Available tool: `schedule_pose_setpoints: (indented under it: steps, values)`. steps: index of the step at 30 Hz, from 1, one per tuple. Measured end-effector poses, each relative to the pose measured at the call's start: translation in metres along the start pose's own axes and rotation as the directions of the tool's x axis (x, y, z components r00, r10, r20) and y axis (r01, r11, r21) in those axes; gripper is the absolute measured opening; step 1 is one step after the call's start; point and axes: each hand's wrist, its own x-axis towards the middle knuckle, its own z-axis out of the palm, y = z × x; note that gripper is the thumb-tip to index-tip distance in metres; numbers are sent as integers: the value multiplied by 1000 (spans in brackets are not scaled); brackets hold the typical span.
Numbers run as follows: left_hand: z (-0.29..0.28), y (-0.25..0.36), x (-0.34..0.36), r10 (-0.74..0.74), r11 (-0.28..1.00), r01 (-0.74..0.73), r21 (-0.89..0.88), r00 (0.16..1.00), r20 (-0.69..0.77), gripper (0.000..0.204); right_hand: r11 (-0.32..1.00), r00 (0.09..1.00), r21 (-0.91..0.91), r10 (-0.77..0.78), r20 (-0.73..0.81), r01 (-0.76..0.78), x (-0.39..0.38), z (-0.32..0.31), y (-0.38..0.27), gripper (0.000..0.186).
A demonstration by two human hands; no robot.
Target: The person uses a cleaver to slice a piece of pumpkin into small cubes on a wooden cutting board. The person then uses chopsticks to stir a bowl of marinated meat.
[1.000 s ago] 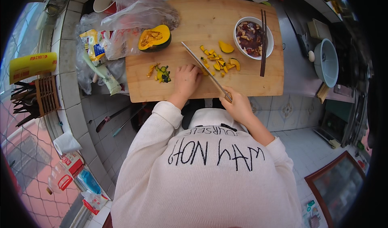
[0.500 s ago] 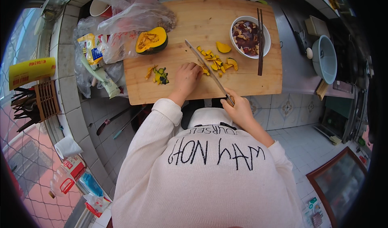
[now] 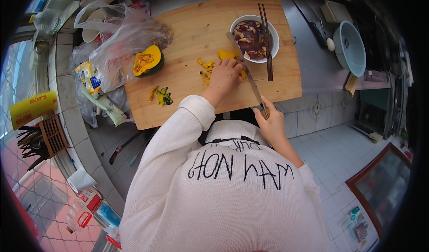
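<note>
My right hand (image 3: pixel 271 121) is closed round the handle of a long kitchen knife (image 3: pixel 253 84), whose blade slants away over the cutting board (image 3: pixel 187 33) toward the bowl. Just left of the blade, my left hand (image 3: pixel 225 77) has its fingers curled down onto a pumpkin slice (image 3: pixel 243 73), partly hidden by them. Small cut pumpkin pieces (image 3: pixel 204 64) lie beside and under that hand. Beyond its fingertips rests a larger pumpkin chunk (image 3: pixel 226 54). At the board's left sit a cut green-skinned pumpkin (image 3: pixel 148 61) and a small heap of peel scraps (image 3: pixel 164 96).
A white bowl (image 3: pixel 276 40) of dark liquid with reddish and pale bits stands on the board, chopsticks (image 3: pixel 268 51) across its rim. Plastic bags (image 3: pixel 120 37) crowd the left side. Rightward on the counter are a blue basin (image 3: pixel 350 49), an egg (image 3: pixel 330 44) and another knife (image 3: pixel 318 34).
My left hand has moved right, across the small pieces onto the pumpkin slice. The knife in my right hand has moved right too, closer to the bowl. The whole view has shifted slightly.
</note>
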Motion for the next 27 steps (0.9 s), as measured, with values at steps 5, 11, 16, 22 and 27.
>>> schedule_pose_setpoints:
  steps: [5, 11, 16, 22, 27]
  values:
    - [12, -4, 5, -41, 991, 27, 128, 994, 102, 22, 1000, 1000, 11, 26, -10, -26, 2, -5, 4, 41]
    - [10, -11, 6, -52, 997, 48, 53, 996, 76, 23, 998, 1000, 53, -17, -10, 18, 4, 0, 5, 42]
    - [-24, -19, -2, -305, 940, 294, -173, 951, -40, 23, 1000, 999, 10, -25, 41, 25, 4, -4, -6, 42]
    - [-54, -51, -75, -589, 717, 610, -339, 789, 174, 25, 1000, 990, 23, -11, 142, 7, 0, 7, -7, 41]
    - [-55, -55, -100, -568, 823, 567, 40, 822, 51, 29, 1000, 979, 9, -12, 202, 10, -2, 16, -15, 41]
